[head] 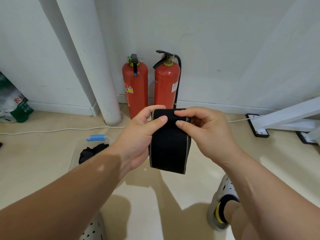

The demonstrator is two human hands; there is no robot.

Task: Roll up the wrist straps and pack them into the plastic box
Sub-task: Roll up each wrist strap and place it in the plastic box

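**Both hands pinch strap, frame centre**

Left hand [138, 135] and right hand [207, 134] each pinch the folded top of the black wrist strap [168, 149], its tail hanging. Clear plastic box [74, 154] sits centre left on the floor, with dark straps [91, 151] inside.

Centre: wrist strap [168, 146], held above the floor [43, 161] between my left hand [138, 135] and right hand [207, 132], its upper end pinched in my fingers [160, 121].
Left of it, on the floor: plastic box [73, 158], partly behind my left forearm, with packed straps [91, 151] in it.
Behind my hands, against the wall [225, 49]: left extinguisher [136, 89] and right extinguisher [166, 87], side by side.
Left of those: upright pipe [105, 84].
Along the floor before the pipe: cable [60, 130].
Far left, by the wall: bag [12, 104].
Far right, on the floor: frame foot [259, 125].
Nearest me: left shoe [94, 229], right shoe [223, 196].
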